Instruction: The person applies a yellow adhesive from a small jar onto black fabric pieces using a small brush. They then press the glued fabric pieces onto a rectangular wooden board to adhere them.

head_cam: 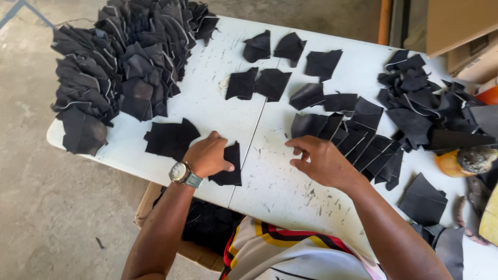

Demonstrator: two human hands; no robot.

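Two bare hands are working over a white, scuffed tabletop (218, 93) strewn with black cut pieces. Left hand (207, 155), with a wristwatch (182, 172) on its wrist, is resting palm down with fingers together, pressing a small black piece (231, 168) flat near the tabletop's front edge; the piece is sticking out from under the thumb side. Right hand (321, 161) is hovering just right of that piece, fingers curled and slightly apart, gripping nothing, with its fingertips near a fanned row of overlapping black pieces (363, 145).

Just left of the left hand, a flat stack of black pieces (168, 137) is lying. Beyond it, at the tabletop's far left corner, a big heap of folded black pieces (119, 62) is sitting. Loose single pieces (270, 83) are lying spread across the middle, and another tangled pile (420, 98) is occupying the far right. Under the front edge, a cardboard box (150, 199) holding more black material is standing on the floor.
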